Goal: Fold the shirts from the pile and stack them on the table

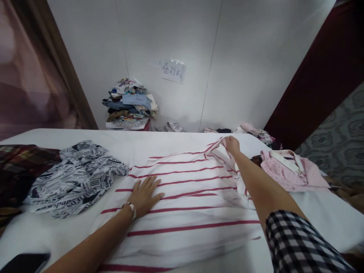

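A white shirt with red stripes (182, 208) is spread across the table in front of me. My left hand (145, 194) lies flat on its left part, fingers spread, with a bracelet at the wrist. At the shirt's far right corner, my right hand (231, 145) pinches the cloth and lifts it a little off the table. The fabric bunches and folds below that grip. Part of the shirt's right side is hidden behind my right forearm.
A crumpled newspaper-print garment (76, 178) and a dark plaid garment (28, 163) lie left. A folded pink shirt (292, 170) is at the right. Beyond the white table (133, 142) stands a clothes pile (131, 104). A black object (27, 262) sits near left.
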`<state>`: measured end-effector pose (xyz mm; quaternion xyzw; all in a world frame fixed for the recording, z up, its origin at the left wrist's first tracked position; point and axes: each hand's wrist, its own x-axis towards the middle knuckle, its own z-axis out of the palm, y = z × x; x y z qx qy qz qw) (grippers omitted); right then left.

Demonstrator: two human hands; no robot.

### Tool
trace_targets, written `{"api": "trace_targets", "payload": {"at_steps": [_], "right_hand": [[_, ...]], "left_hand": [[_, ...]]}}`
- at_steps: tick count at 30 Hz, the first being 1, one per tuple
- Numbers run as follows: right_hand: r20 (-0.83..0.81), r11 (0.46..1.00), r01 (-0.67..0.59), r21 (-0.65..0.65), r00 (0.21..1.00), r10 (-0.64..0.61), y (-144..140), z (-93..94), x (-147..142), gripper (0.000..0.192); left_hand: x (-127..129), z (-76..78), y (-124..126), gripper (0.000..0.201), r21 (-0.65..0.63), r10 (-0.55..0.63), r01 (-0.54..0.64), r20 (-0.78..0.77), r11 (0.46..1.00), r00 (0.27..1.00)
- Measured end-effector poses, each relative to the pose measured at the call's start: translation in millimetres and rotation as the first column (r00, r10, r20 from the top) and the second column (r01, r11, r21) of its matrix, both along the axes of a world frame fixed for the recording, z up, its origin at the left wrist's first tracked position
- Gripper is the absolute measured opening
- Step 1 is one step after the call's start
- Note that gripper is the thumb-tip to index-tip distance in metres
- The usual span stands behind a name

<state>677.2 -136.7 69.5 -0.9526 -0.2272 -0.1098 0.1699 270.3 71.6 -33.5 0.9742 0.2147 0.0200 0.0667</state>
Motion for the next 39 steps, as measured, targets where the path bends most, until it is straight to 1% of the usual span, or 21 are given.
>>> {"api": "trace_targets", "payload": {"at_steps": [3, 6, 9, 12, 14, 16, 18, 20, 22, 25, 27, 28, 30, 33, 35, 37, 39], "right_hand": [[0.124, 0.998, -0.058, -0.007, 0.99, 0.059, -4, 40.7, -5, 0.047], [0.225, 0.975, -0.172, -0.138, 0.954, 0.2, -8, 78.5, -30, 0.041], [0.235, 0.916, -0.247, -0.316, 0.915, 0.328, -10, 107.1, -70, 0.037], [0.226, 0.839, -0.288, -0.462, 0.876, 0.425, -15, 121.6, -111, 0.032], [0.218, 0.8, -0.332, -0.499, 0.846, 0.487, -25, 123.4, -130, 0.031], [0.198, 0.785, -0.381, -0.489, 0.828, 0.525, -39, 121.2, -140, 0.031], [0.165, 0.794, -0.411, -0.447, 0.835, 0.525, -56, 117.8, -143, 0.032], [0.125, 0.815, -0.434, -0.384, 0.85, 0.512, -73, 116.0, -142, 0.033], [0.082, 0.832, -0.458, -0.314, 0.86, 0.504, -90, 117.4, -141, 0.034], [0.006, 0.843, -0.489, -0.222, 0.864, 0.503, -112, 123.0, -141, 0.038], [-0.052, 0.843, -0.509, -0.173, 0.86, 0.508, -123, 125.7, -141, 0.041], [-0.085, 0.843, -0.516, -0.153, 0.857, 0.509, -127, 126.0, -140, 0.042], [-0.135, 0.854, -0.504, -0.127, 0.862, 0.488, -133, 124.3, -139, 0.044], [-0.16, 0.883, -0.46, -0.097, 0.883, 0.442, -140, 119.1, -134, 0.044], [-0.146, 0.901, -0.431, -0.054, 0.896, 0.42, -145, 116.8, -132, 0.045], [-0.141, 0.912, -0.409, -0.005, 0.904, 0.405, -152, 116.2, -131, 0.046], [-0.15, 0.913, -0.408, 0.028, 0.901, 0.407, -162, 115.7, -134, 0.047]], "left_hand": [[2, 3.3, -2, 0.062, 0.0, 0.002, -0.002, 0.003, 1.0, 1.0], [2, 4.5, -3, 0.061, -0.003, 0.012, -0.012, -0.003, 1.0, 1.0], [2, 2.8, -3, 0.062, -0.018, 0.019, -0.018, 0.013, 1.0, 1.0], [5, 6.9, 1, 0.056, -0.065, 0.031, -0.029, 0.028, 0.997, 0.999], [10, 16.7, 7, 0.053, -0.114, 0.06, -0.054, 0.049, 0.992, 0.997], [20, 30.0, 16, 0.052, -0.12, 0.086, -0.072, 0.113, 0.99, 0.99], [35, 42.5, 26, 0.051, -0.052, 0.08, -0.073, 0.162, 0.996, 0.984], [52, 50.3, 36, 0.054, 0.017, 0.059, -0.062, 0.142, 0.998, 0.988], [69, 52.3, 43, 0.063, 0.034, 0.056, -0.059, 0.086, 0.998, 0.995], [89, 49.2, 50, 0.074, 0.037, 0.05, -0.05, 0.004, 0.998, 0.999], [97, 47.9, 53, 0.073, 0.046, 0.026, -0.024, -0.048, 0.999, 0.999], [99, 48.6, 54, 0.068, 0.054, 0.011, -0.007, -0.072, 0.999, 0.997], [99, 54.1, 57, 0.052, 0.079, -0.016, 0.025, -0.11, 0.997, 0.994], [89, 71.9, 62, 0.027, 0.159, -0.031, 0.047, -0.101, 0.986, 0.994], [74, 85.6, 62, 0.023, 0.222, -0.043, 0.054, -0.055, 0.974, 0.998], [53, 94.7, 57, 0.022, 0.303, -0.117, 0.11, 0.003, 0.947, 0.993], [29, 95.3, 47, 0.017, 0.378, -0.243, 0.217, 0.021, 0.9, 0.97]]}}
